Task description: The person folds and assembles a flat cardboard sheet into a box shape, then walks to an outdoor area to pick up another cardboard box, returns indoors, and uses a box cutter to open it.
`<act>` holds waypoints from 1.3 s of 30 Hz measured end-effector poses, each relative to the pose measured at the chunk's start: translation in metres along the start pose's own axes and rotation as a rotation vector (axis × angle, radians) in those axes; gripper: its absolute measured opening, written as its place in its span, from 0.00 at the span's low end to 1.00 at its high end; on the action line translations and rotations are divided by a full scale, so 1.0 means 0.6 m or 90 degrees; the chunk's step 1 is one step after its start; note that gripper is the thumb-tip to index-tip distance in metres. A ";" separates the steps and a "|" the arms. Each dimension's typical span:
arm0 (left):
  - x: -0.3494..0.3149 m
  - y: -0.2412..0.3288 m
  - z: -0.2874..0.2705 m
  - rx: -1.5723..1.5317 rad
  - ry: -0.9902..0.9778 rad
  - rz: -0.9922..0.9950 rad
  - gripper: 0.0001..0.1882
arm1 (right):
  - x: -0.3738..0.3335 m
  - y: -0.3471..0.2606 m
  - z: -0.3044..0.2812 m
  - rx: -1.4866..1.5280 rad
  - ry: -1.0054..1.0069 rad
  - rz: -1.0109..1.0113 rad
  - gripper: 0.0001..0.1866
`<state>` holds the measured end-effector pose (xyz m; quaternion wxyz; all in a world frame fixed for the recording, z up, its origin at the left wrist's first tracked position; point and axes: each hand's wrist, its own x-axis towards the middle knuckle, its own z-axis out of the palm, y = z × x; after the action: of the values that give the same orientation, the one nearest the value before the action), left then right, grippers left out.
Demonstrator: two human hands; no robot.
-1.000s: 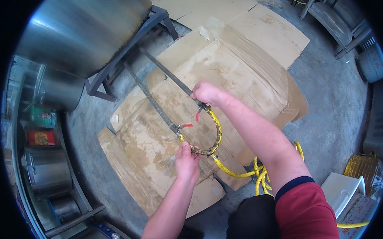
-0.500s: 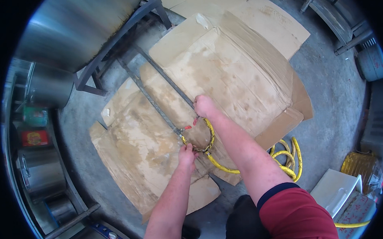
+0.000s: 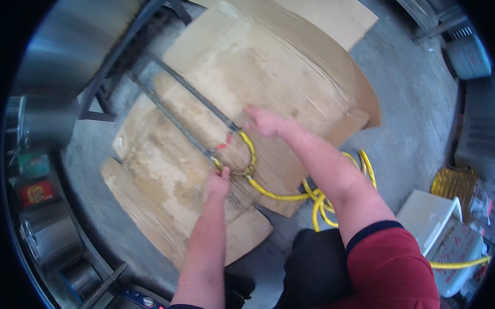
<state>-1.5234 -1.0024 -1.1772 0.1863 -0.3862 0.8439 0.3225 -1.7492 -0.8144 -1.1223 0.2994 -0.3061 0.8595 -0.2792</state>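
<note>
Two dark metal pipes lie side by side over flattened brown cardboard (image 3: 277, 71), the left pipe (image 3: 172, 119) and the right pipe (image 3: 193, 96). Their near ends join a loop of yellow hose (image 3: 252, 149), with small red handles (image 3: 223, 143) between them. My left hand (image 3: 218, 183) is closed on the yellow hose just below the left pipe's end. Off to the right of the right pipe's end is my right hand (image 3: 265, 122), apart from the hose. Motion blurs its fingers. From the loop, the hose runs right into loose coils beside my right forearm.
A large steel vessel on a dark metal stand (image 3: 98, 100) is at upper left, above the pipes' far ends. Steel pots (image 3: 51, 229) sit on a rack along the left. At lower right are a white stool (image 3: 430, 221) and a yellow-wrapped bundle (image 3: 453, 185).
My right hand has come away from the right pipe's end and hose. My left hand keeps its hold on the hose. The whole view has shifted.
</note>
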 end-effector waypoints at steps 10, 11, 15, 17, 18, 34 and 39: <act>-0.268 -0.103 -0.017 0.089 -0.130 0.277 0.29 | -0.485 -0.021 -0.106 0.337 0.493 0.210 0.15; -0.293 -0.109 -0.016 0.162 -0.145 0.328 0.31 | -0.519 -0.003 -0.093 0.299 0.490 0.285 0.15; -0.354 -0.109 0.003 0.306 -0.219 0.436 0.41 | -0.553 0.090 -0.061 0.055 0.490 0.540 0.13; -0.374 -0.107 0.010 0.395 -0.247 0.414 0.46 | -0.523 0.112 -0.052 -0.045 0.377 0.523 0.16; -0.378 -0.105 0.011 0.446 -0.266 0.423 0.48 | -0.496 0.113 -0.046 -0.089 0.298 0.404 0.17; -0.372 -0.184 0.013 0.509 -0.246 0.328 0.49 | -0.439 0.110 0.079 -0.290 -0.168 0.299 0.31; -0.344 -0.207 0.020 0.496 -0.341 0.340 0.45 | -0.461 0.051 0.024 -0.281 -0.199 0.317 0.30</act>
<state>-1.2964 -0.9459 -1.1192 0.4359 0.0352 0.8927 0.1092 -1.5753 -0.6071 -1.0570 0.4130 -0.1837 0.8909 0.0444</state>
